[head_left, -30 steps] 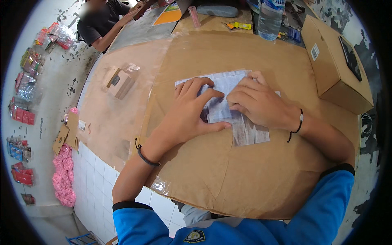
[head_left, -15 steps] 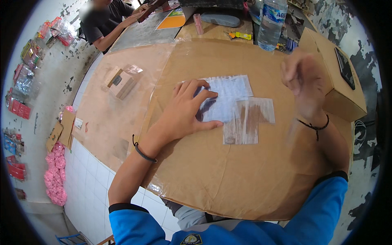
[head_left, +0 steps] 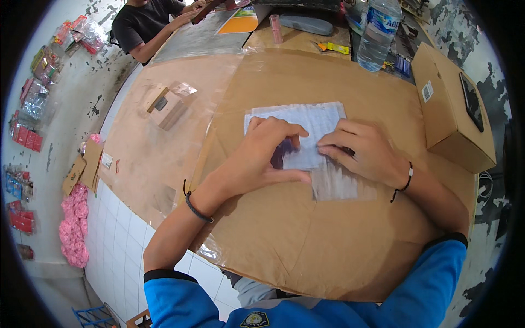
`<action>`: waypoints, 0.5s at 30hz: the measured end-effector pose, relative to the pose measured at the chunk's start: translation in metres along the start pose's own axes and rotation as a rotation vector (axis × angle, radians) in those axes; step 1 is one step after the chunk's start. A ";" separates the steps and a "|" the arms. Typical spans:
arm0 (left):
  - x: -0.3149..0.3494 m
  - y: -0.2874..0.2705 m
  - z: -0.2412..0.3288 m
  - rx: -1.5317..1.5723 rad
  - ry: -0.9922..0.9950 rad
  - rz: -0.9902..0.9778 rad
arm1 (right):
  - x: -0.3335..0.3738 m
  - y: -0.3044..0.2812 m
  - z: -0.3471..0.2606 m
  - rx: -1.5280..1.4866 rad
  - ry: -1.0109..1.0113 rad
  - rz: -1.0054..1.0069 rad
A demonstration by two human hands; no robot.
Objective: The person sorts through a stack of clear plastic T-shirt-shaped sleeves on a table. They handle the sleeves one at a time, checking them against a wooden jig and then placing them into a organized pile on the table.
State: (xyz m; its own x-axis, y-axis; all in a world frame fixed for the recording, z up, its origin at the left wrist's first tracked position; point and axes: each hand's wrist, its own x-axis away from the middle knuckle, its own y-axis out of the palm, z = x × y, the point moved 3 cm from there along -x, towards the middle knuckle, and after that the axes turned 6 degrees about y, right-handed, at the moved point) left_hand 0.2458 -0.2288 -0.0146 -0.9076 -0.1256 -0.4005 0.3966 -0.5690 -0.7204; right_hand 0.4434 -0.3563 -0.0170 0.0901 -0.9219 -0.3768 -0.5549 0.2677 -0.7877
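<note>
White paper slip (head_left: 306,128) is pinned flat by left hand (head_left: 262,156) and right hand (head_left: 363,153), fingers outspread, nothing gripped; clear tape (head_left: 336,183) could be creased if pressed unevenly

The person wears a bright blue long-sleeved top, its cuffs edged with a narrow black band and pushed up well short of the wrists. A small round yellow-and-dark badge sits at the chest. A thin black cord bracelet circles the wrist just behind the left hand (head_left: 261,158); another thin black cord bracelet circles the wrist behind the right hand (head_left: 365,150).
</note>
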 end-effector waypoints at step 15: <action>0.006 0.001 -0.003 -0.327 0.096 -0.095 | 0.022 -0.034 -0.010 -0.702 -0.195 0.461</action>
State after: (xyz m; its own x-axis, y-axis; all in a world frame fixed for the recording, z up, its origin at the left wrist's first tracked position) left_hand 0.2409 -0.2277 -0.0199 -0.9317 0.0016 -0.3633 0.3481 -0.2825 -0.8939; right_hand 0.4563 -0.3888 0.0063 -0.1653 -0.6816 -0.7128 -0.9479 0.3093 -0.0759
